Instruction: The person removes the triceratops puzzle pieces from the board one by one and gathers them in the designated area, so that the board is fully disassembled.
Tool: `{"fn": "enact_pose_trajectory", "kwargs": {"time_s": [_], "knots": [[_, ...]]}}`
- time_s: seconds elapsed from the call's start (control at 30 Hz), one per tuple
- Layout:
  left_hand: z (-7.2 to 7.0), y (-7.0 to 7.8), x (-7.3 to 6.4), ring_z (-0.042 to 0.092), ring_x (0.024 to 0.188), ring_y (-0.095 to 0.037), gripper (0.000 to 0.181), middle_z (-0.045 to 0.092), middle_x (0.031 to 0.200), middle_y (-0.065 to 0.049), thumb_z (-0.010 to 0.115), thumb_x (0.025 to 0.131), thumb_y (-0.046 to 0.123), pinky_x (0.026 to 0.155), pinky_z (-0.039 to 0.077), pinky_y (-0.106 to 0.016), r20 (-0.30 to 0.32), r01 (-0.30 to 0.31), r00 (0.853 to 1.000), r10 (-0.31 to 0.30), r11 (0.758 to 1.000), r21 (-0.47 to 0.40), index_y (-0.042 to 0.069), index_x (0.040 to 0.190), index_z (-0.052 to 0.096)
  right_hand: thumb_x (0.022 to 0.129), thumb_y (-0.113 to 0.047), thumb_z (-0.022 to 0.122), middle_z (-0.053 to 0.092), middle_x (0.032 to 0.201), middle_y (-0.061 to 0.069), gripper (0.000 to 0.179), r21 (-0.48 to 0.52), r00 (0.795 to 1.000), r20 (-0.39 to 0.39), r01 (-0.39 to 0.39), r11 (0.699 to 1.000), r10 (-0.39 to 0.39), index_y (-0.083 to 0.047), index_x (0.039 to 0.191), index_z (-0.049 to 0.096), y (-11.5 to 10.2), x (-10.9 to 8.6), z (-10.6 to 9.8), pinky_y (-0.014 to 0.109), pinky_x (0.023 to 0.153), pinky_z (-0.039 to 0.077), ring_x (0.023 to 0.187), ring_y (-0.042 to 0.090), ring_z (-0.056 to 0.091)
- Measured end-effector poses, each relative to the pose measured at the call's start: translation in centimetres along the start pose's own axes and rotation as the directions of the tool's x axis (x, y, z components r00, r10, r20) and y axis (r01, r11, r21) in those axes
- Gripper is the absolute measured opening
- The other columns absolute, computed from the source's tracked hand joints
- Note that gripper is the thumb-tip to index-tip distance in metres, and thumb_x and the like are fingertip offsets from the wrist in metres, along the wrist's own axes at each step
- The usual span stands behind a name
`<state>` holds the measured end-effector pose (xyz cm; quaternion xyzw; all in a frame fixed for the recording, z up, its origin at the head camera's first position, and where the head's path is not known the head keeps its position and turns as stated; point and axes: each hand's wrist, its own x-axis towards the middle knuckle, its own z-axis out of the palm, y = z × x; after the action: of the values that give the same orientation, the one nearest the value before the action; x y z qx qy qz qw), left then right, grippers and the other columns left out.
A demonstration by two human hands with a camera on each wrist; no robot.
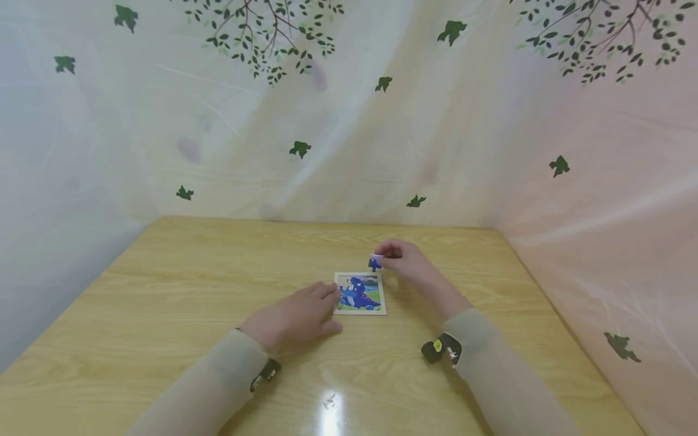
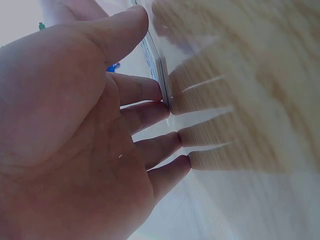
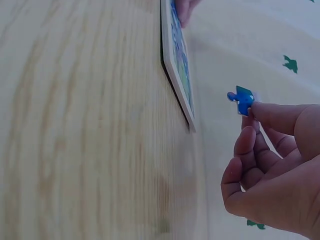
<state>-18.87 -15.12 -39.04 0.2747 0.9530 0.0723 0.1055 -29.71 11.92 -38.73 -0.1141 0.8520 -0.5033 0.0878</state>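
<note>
A small framed jigsaw puzzle (image 1: 360, 293) with a blue dinosaur picture and a pale border lies flat on the table. My left hand (image 1: 305, 312) rests at its left edge, fingers stretched out and fingertips against the frame and tabletop; the left wrist view shows the fingers (image 2: 145, 117) at the puzzle's rim. Beyond the puzzle's upper right corner, my right hand (image 1: 406, 261) pinches a blue jigsaw piece (image 3: 243, 101) between thumb and index finger, raised above the table. The piece has a knob on one side and a green corner. In the picture, a greyish gap shows near the top left.
The wooden table (image 1: 218, 260) stretches out around the puzzle. Behind and beside it hangs a pale curtain (image 1: 349, 121) printed with leaves and branches. Wrist-worn cameras (image 1: 442, 349) sit at both sleeves. A bright light reflection falls on the near tabletop.
</note>
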Motion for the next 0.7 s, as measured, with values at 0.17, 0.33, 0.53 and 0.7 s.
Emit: {"fn": "enact_pose_trajectory", "kwargs": {"time_s": [0.17,0.33,0.53,0.7], "knots": [[0.1,0.0,0.2,0.029,0.165,-0.038,0.077,0.033,0.178,-0.014,0.058,0.113,0.051,0.135,0.025,-0.051,0.001,-0.007,1.000,0.007,1.000,-0.004,0.004,0.171,0.038,0.110,-0.014,0.070,0.072,0.121,0.011,0.018,0.018,1.000,-0.004,-0.022,1.000,0.022,-0.006,0.126,0.071,1.1,-0.4,-1.3,0.047,0.108,0.053,0.115,0.029,0.064],[0.1,-0.1,0.2,0.029,0.164,-0.039,0.077,0.033,0.178,-0.017,0.059,0.114,0.049,0.136,0.024,-0.052,-0.005,-0.028,1.000,0.028,1.000,-0.007,0.002,0.170,0.038,0.109,-0.015,0.071,0.071,0.117,0.012,0.019,0.082,0.998,0.006,-0.058,0.995,0.057,-0.004,0.125,0.070,2.3,-0.7,-2.4,0.039,0.095,0.054,0.108,0.030,0.063],[0.1,-0.3,0.1,0.029,0.164,-0.040,0.076,0.032,0.178,-0.017,0.056,0.115,0.049,0.136,0.023,-0.051,-0.004,-0.046,0.999,0.046,0.999,-0.006,0.001,0.170,0.037,0.109,-0.015,0.069,0.071,0.115,0.011,0.021,0.021,0.998,0.011,-0.069,0.997,0.069,-0.003,0.126,0.069,3.3,-0.5,-3.6,0.036,0.088,0.052,0.103,0.027,0.062],[0.1,-0.2,0.1,0.029,0.164,-0.041,0.076,0.032,0.177,-0.019,0.057,0.115,0.048,0.135,0.023,-0.054,-0.011,-0.058,0.998,0.058,0.998,-0.013,0.000,0.170,0.037,0.108,-0.013,0.071,0.072,0.110,0.009,0.022,-0.052,0.998,0.032,-0.059,0.997,0.061,-0.001,0.126,0.069,3.9,-0.4,-4.1,0.033,0.084,0.051,0.099,0.024,0.062]]}}
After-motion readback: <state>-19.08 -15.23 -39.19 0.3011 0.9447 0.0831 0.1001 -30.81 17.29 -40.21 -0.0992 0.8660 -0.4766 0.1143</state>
